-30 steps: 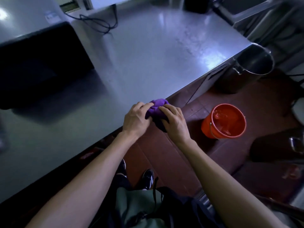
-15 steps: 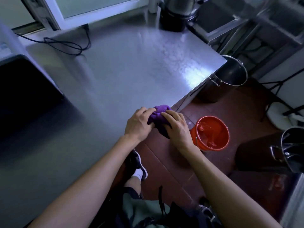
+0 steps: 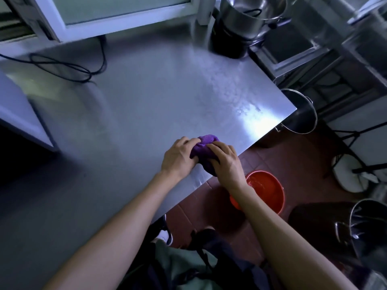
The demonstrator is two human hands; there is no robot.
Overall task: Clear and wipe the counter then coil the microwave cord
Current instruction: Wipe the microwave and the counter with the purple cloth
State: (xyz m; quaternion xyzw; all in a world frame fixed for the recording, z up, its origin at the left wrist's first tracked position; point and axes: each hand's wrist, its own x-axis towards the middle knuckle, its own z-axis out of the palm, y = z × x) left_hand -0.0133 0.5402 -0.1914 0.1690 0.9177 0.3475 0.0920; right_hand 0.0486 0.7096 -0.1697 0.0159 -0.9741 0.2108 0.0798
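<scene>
A bunched purple cloth point(image 3: 204, 148) is held over the near edge of the steel counter point(image 3: 146, 105). My left hand point(image 3: 180, 158) grips its left side and my right hand point(image 3: 227, 164) grips its right side, fingers curled into the fabric. A black cord point(image 3: 69, 66) lies in loose loops at the counter's back left, running up toward the window frame. The microwave point(image 3: 21, 109) shows only as a pale corner at the left edge.
A steel pot on a black base point(image 3: 240, 28) stands at the counter's back right corner. On the floor to the right are an orange bucket point(image 3: 266, 193) with water, a steel pot point(image 3: 301, 114) and another pot point(image 3: 368, 235) at lower right.
Both hands keep hold of the purple cloth and have come from just off the edge to over the counter's edge. My view has shifted toward the counter's back right.
</scene>
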